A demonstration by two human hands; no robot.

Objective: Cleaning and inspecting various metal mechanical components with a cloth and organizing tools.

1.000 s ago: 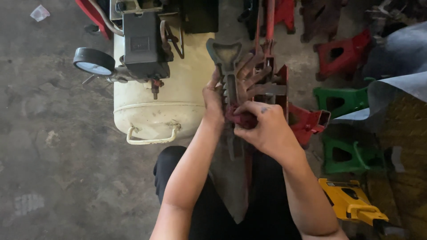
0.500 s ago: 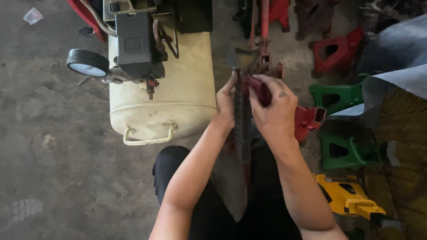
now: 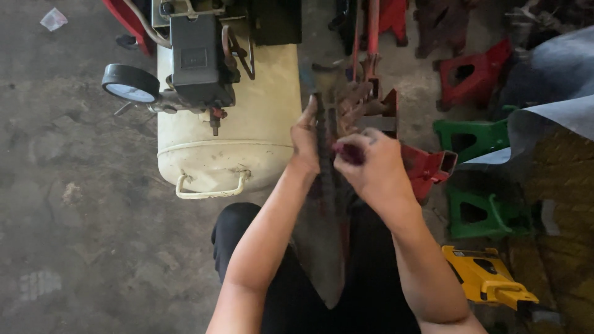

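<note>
- The part (image 3: 323,204), a long, dark, grimy metal piece, stood on edge between the person's forearms; it was narrow at the top by the hands and widened lower down into a flat grey blade that tapered to a point over the lap
- Its surface looked dull and oily, with a hint of red along the right edge near the bottom
- It hung above the dark trousers (image 3: 291,297), just right of the tank (image 3: 247,142) and in front of a rusty red jack (image 3: 365,93)
- The left hand (image 3: 306,139) lay against the part's left side near the top, palm to the metal, fingers stretched upward and nearly straight, thumb side toward the tank; it pressed the part rather than wrapping it
- The right hand (image 3: 374,167) was curled, fingers bent in, pinching a small dark red rag (image 3: 348,151) against the part's right side just below the top
- The two hands sat close together with only the narrow part between them
- The cream tank lay on its side on the concrete floor (image 3: 74,216), with a round gauge (image 3: 130,83) and a black box (image 3: 198,59) on top
- To the right stood red (image 3: 464,77) and green stands (image 3: 473,139), and a yellow tool (image 3: 482,278) lay near the right elbow
</note>
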